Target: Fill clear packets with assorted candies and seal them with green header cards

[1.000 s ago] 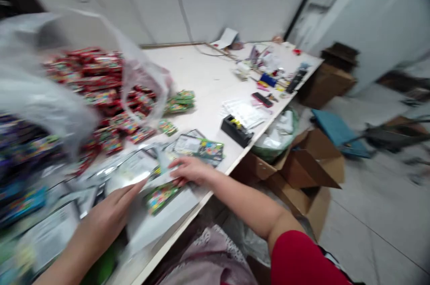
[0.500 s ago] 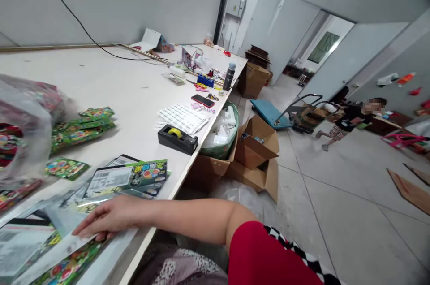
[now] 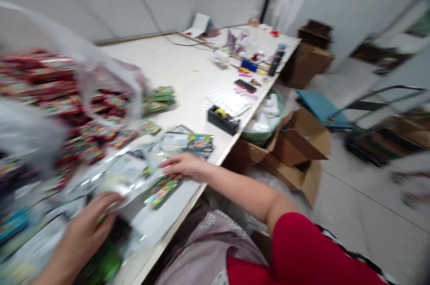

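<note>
My left hand (image 3: 89, 226), blurred, is at the lower left with its fingers closed at the near edge of a clear plastic bag (image 3: 117, 175). Something small and green shows between thumb and fingers. My right hand (image 3: 184, 166) pinches the right side of the same bag, palm down. Just below it lies a colourful green candy packet (image 3: 161, 192), partly under the plastic. Beyond the right hand, flat printed packets (image 3: 199, 141) overlap near the table's edge. A dark packet with bright green (image 3: 107, 262) lies under my left wrist.
A large translucent bag (image 3: 110, 58) spills red packets (image 3: 50, 83) on the left. Green packets (image 3: 159, 99), a black tape dispenser (image 3: 221, 119), paper sheets (image 3: 230, 99) and a phone (image 3: 245, 85) lie farther along. Cardboard boxes (image 3: 302, 141) and a blue trolley (image 3: 322, 105) stand right of the table.
The view has swung left, so the table's things sit farther right and more red packets show. My left hand has come into view at the bag. The person by the trolley is mostly out of frame.
</note>
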Tool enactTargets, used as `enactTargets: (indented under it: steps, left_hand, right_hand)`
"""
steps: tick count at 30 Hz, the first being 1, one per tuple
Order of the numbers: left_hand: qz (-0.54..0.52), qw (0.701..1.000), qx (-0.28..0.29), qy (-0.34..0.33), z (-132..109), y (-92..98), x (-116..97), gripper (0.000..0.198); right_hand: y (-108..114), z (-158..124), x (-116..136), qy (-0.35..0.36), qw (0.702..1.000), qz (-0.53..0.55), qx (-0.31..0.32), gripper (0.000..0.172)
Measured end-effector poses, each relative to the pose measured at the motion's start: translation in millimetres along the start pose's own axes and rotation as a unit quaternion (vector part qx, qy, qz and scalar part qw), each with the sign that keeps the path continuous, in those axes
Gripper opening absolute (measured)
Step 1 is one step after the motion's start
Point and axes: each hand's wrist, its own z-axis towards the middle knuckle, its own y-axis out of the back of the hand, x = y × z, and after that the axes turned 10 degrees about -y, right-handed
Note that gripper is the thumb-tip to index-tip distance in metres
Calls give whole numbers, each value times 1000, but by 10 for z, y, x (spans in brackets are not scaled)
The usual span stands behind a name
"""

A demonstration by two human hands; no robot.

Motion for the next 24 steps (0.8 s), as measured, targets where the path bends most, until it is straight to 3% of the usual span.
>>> enactTargets:
  steps: [1, 3, 4, 7, 14, 19, 24]
  left_hand:
    - [21, 999, -19, 23, -76, 35, -33, 20]
    - [24, 997, 0, 79, -151, 64, -133, 16]
    - [13, 996, 11, 88, -153, 56, -178, 23]
    - [14, 987, -31, 160, -109, -35, -248, 28]
    - [-38, 976, -96, 194, -108, -213, -213, 30]
    - [-42, 990, -63, 119, -97, -133, -216, 36]
    - [38, 997, -34, 50, -155, -157, -168, 43]
  right_hand:
    - [-8, -29, -5, 9, 1000, -6, -4, 22]
    - [-5, -15, -35, 25, 1000, -15, 12, 26]
    - [-3, 21, -57, 32, 999, -23, 17, 29]
    - [-22, 138, -128, 53, 997, -45, 25, 36]
    - [-37, 150, -193, 78, 993, -91, -8, 37]
    - [-16, 122, -165, 67, 994, -91, 4, 43]
    - [-19, 111, -166, 48, 995, -84, 14, 46]
